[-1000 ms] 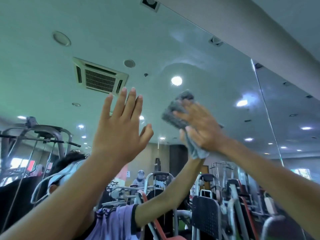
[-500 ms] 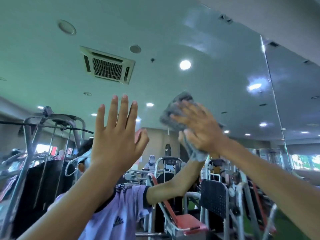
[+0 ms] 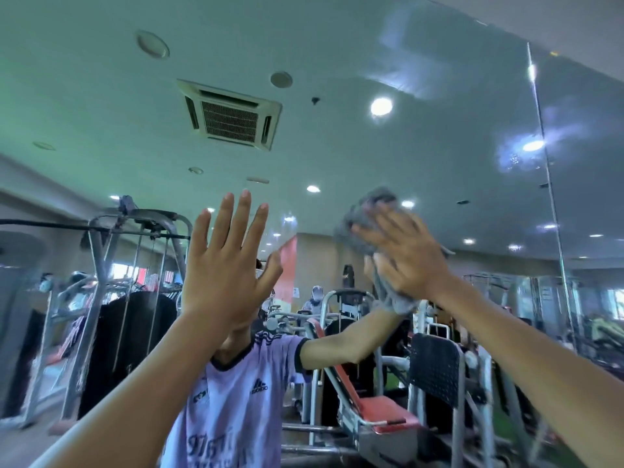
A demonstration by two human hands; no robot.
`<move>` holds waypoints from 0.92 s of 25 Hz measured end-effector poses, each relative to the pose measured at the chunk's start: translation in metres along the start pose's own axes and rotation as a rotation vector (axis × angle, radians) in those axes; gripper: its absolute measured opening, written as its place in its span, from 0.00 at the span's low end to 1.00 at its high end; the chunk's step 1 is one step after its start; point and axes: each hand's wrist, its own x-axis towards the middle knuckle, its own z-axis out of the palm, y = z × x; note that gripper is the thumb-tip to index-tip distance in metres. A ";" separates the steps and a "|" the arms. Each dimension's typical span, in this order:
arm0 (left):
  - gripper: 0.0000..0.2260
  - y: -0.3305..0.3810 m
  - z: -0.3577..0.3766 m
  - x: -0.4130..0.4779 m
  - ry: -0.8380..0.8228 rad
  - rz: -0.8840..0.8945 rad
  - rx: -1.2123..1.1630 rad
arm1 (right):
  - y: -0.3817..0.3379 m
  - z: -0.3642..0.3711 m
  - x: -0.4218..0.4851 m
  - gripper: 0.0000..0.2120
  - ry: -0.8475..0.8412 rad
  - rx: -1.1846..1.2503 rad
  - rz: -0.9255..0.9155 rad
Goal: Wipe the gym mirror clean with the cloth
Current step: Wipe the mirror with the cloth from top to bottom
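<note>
Grey and bunched, the cloth (image 3: 366,214) is pressed against the gym mirror (image 3: 439,136) by the right hand (image 3: 410,256), up at arm's reach and right of the middle of the view. The fingers (image 3: 374,235) of that hand are laid out straight and spread over the cloth rather than clenched round it. The upper wad of the cloth is seen past the fingertips, and a loose tail is seen hanging below the heel of the palm.

The left hand (image 3: 223,268) is raised beside it, well apart from the cloth, with the fingers (image 3: 241,224) released, straight and pointing upward, and nothing is held. Whether the palm is touching the glass cannot be told.

A vertical seam (image 3: 548,184) between two mirror panels is seen to the right of the cloth. Smeared, hazy patches are visible on the glass near the top right.

In the mirror the person's lilac shirt (image 3: 243,386) and both raised arms are reflected. A ceiling air-conditioning cassette (image 3: 233,114) and round ceiling lights (image 3: 381,106) are reflected above. A cable machine (image 3: 135,231) is reflected on the left and a red-padded bench (image 3: 381,410) lower right.
</note>
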 end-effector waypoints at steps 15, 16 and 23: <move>0.31 -0.001 0.001 -0.004 0.028 0.011 -0.043 | -0.006 -0.004 0.001 0.27 0.096 0.054 0.515; 0.31 0.000 0.000 -0.003 0.032 0.010 -0.043 | -0.028 0.001 0.019 0.27 0.151 0.108 0.738; 0.30 -0.013 -0.004 -0.051 0.012 0.078 -0.084 | -0.114 -0.005 -0.041 0.24 -0.001 0.078 -0.086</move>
